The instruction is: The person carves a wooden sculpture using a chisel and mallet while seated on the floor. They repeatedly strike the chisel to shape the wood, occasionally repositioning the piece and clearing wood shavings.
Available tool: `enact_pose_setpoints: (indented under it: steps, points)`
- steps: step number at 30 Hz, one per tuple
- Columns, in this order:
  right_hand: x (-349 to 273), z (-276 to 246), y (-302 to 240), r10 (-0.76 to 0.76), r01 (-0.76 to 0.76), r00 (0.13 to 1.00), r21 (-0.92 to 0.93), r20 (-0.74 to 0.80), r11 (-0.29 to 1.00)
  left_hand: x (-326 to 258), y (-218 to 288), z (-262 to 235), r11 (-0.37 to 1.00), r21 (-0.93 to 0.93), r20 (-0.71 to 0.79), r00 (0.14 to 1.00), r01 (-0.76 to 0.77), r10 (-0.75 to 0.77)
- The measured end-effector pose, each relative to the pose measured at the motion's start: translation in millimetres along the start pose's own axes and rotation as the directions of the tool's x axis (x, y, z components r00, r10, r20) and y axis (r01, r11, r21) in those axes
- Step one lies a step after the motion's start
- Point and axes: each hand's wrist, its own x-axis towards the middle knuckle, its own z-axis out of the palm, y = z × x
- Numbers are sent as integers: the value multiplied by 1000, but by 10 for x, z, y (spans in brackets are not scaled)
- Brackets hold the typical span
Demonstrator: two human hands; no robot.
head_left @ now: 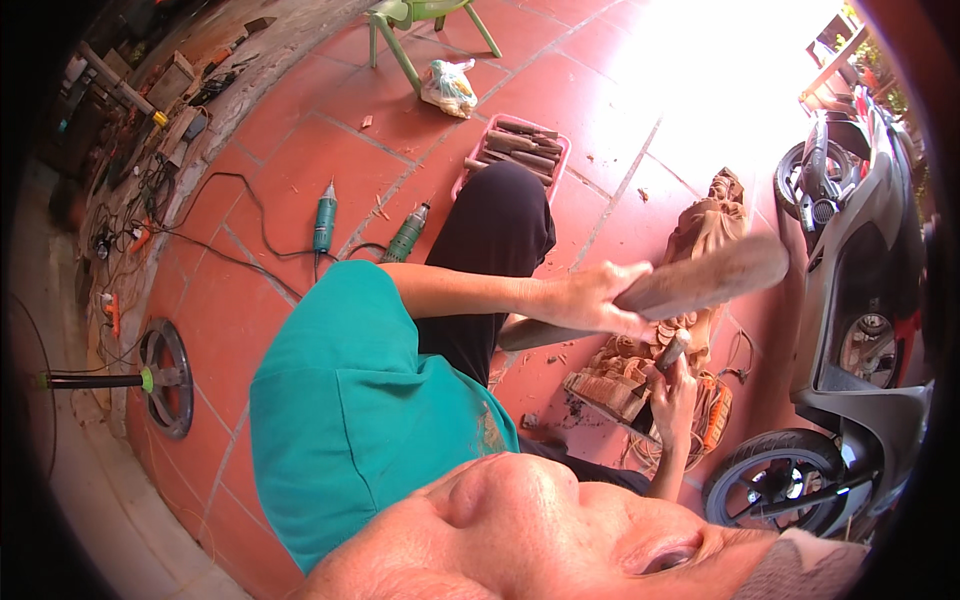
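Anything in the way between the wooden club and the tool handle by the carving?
Nothing visible stands between the wooden club in the left hand and the tool handle in the right hand.

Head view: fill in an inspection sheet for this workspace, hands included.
Surface: red tiled floor, with brown chips scattered on it.
Work things: carved wooden figure, wooden mallet, chisel-like tool.
Clutter: pink basket of stick-shaped pieces; green power tool, plus a second one; plastic bag.
Hands: left hand grips the wooden mallet; right hand grips the chisel-like tool beside the figure.
Cables: black cable across the tiles; coiled cable near the figure.
Surroundings: motorbike at right; green seat at top.
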Motion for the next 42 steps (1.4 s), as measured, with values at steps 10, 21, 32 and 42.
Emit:
enact_pose_setpoints:
  steps: [10, 21, 32, 42]
  points:
    - [-59, 0, -117, 203, -193, 977, 129, -70, 973, 0, -249, 56, 995, -58, 85, 994, 75, -70]
    - [96, 67, -396, -57, 56, 997, -15, -43, 998, -90, -16, 77, 973, -223, -62, 997, -66, 53]
    - [110, 90, -402, -117, 109, 990, -98, -79, 989, -202, -364, 93, 992, 105, 134, 987, 75, -89]
    - [51, 57, -440, -96, 92, 994, -75, -58, 993, -183, -310, 205, 999, 25, 10, 999, 47, -47]
